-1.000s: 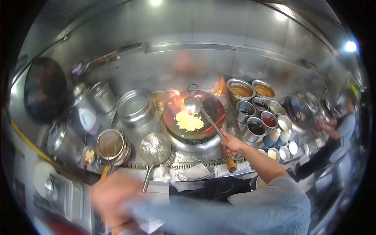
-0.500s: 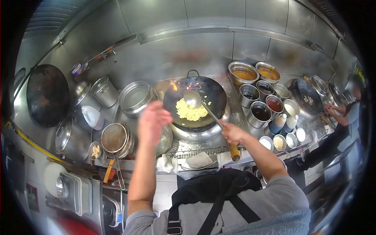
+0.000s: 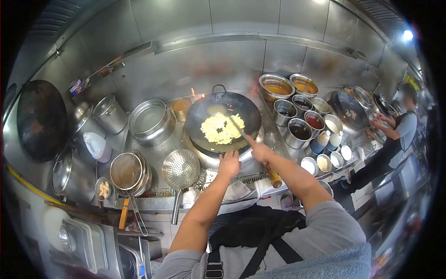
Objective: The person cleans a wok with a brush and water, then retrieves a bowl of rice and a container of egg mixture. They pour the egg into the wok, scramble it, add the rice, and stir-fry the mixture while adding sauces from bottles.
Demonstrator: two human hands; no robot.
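Note:
Yellow, crumbly food (image 3: 223, 130) that looks like egg or egg rice lies in the dark wok (image 3: 193, 124) on the stove. My right hand (image 3: 261, 153) grips the metal shaft of a ladle (image 3: 243, 133), above its wooden end. The ladle slants down into the wok; its bowl is hard to make out at the food. At the near rim of the wok, my left hand (image 3: 230, 164) holds on, fingers over the edge. A perforated strainer (image 3: 180, 167) rests left of that hand.
A wide metal pot (image 3: 149, 122) stands left of the wok. To the right are sauce pots (image 3: 298, 132), several white bowls (image 3: 309, 165) and squeeze bottles (image 3: 320, 141). Small flames (image 3: 197, 94) show behind the wok. A co-worker (image 3: 403, 128) stands at another wok far right.
My left hand has come down and right from the air onto the wok's near rim. The ladle's bowl has dropped from plain view toward the food. The whole view has shifted slightly.

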